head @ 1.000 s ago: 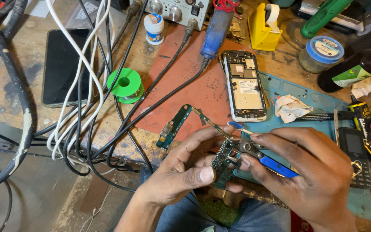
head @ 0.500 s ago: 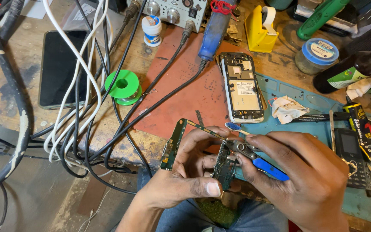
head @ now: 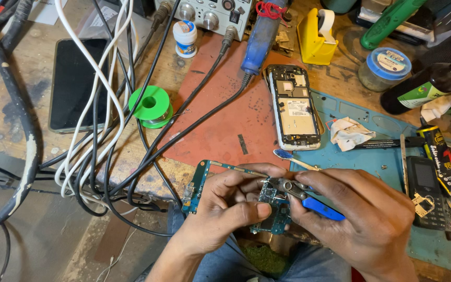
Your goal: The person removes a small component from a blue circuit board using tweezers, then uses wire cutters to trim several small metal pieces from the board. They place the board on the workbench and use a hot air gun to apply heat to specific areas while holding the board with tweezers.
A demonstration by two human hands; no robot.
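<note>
Here, low in the middle of the frame, the left hand (head: 225, 209) pinched a small circuit board (head: 271, 211) between thumb and fingers, its long axis running roughly upright. The right hand (head: 361, 224) closed around blue-handled pliers (head: 304, 196), which entered from the right, their tips touching the board's upper edge. A longer green board (head: 197, 185) lay just left, against the left hand.

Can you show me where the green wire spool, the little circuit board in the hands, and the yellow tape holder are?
Round green plastic solder spool (head: 151, 106), head view, on its top rim.
Small green circuit board (head: 273, 218), head view, on its lower half below the pliers.
Yellow plastic tape dispenser (head: 313, 35), head view, on its front wall.
</note>
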